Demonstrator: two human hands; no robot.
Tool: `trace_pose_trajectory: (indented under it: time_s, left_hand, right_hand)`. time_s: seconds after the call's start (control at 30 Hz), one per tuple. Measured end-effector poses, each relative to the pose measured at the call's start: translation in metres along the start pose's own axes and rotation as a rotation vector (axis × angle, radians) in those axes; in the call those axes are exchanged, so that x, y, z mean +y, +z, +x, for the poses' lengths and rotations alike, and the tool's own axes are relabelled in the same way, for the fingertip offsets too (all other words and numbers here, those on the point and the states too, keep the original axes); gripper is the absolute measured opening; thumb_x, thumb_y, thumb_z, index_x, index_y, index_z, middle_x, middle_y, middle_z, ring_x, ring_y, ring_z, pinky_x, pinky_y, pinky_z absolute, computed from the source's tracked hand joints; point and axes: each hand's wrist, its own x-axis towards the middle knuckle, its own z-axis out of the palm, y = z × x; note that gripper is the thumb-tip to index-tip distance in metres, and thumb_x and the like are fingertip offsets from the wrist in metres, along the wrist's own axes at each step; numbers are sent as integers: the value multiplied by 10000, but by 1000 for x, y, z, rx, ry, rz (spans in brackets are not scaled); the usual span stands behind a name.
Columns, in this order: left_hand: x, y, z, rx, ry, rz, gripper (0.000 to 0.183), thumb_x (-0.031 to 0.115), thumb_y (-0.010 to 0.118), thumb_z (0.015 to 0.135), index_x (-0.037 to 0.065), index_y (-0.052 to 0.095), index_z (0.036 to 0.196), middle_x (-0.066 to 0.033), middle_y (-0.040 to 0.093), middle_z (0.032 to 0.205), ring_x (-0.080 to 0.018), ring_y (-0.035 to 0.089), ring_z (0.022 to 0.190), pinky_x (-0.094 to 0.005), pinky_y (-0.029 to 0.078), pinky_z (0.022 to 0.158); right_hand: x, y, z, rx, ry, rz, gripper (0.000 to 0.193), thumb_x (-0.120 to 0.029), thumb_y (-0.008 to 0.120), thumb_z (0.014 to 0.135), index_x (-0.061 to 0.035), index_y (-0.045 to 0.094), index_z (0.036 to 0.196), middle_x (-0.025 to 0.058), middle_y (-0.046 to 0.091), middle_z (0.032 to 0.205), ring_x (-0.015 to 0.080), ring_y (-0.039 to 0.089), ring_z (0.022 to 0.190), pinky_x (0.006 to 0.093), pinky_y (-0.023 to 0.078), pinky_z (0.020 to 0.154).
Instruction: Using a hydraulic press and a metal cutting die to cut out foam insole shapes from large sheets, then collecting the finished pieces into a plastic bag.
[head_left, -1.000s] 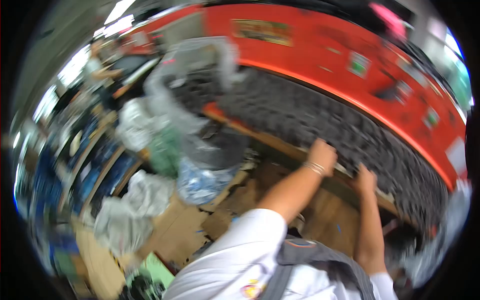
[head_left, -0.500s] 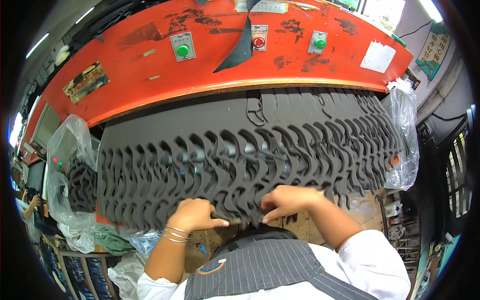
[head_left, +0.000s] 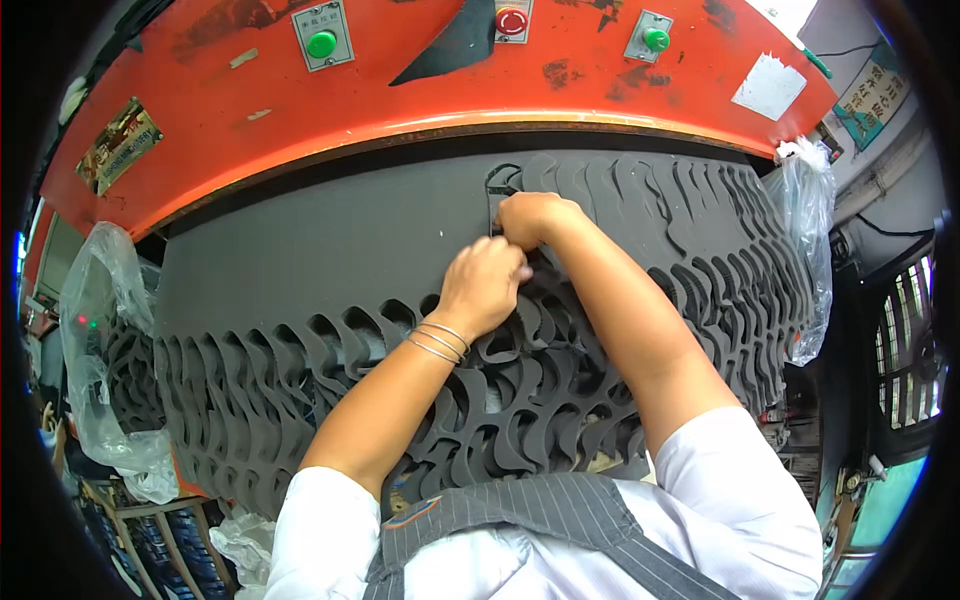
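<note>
Both hands, left hand (head_left: 485, 285) and right hand (head_left: 530, 215), are pinched on a cutting die (head_left: 503, 185) set on the grey foam sheet (head_left: 330, 250) beneath the orange press (head_left: 420, 90); its near and right parts are already cut out, the left stretch remains uncut.

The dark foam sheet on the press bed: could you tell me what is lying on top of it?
On the dark foam sheet rest the left hand and right hand, close together by a metal cutting die. The hands cover most of the die and the foam beneath.
</note>
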Motion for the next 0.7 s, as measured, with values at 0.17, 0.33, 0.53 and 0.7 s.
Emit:
trace_pose_trajectory:
  time_s: [0.17, 0.33, 0.53, 0.7]
  left_hand:
    - [1, 7, -5, 146, -107, -104, 240, 206, 669, 824, 73, 586, 1006, -103, 612, 1151, -303, 550, 1092, -432, 408, 898]
    - [-22, 10, -21, -50, 95, 327, 382, 362, 647, 836, 50, 594, 1049, -148, 538, 1335, -298, 502, 1229, -428, 401, 958]
    - [-41, -34, 27, -255, -206, -271, 281, 305, 676, 841, 39, 654, 929, -134, 687, 949, -279, 662, 893, -358, 509, 816]
    - [-86, -28, 5, 314, -310, -166, 353, 308, 569, 917, 32, 608, 1134, -146, 677, 1068, -307, 611, 1045, -385, 451, 923]
  right_hand:
    - [53, 19, 16, 101, -277, 429, 293, -139, 669, 704, 2, 687, 960, 99, 694, 862, 229, 632, 704, 352, 504, 653]
    - [75, 31, -40, 498, -402, 1671, 189, -103, 609, 761, 39, 668, 870, 63, 629, 779, 138, 569, 642, 280, 441, 580]
    - [47, -1, -87, 711, -654, 1220, 164, -37, 599, 693, 43, 692, 801, 47, 639, 778, 124, 588, 731, 263, 447, 621]
    - [-35, 20, -29, 626, -206, 521, 179, -148, 613, 709, -21, 696, 804, 134, 644, 807, 291, 630, 805, 363, 503, 763]
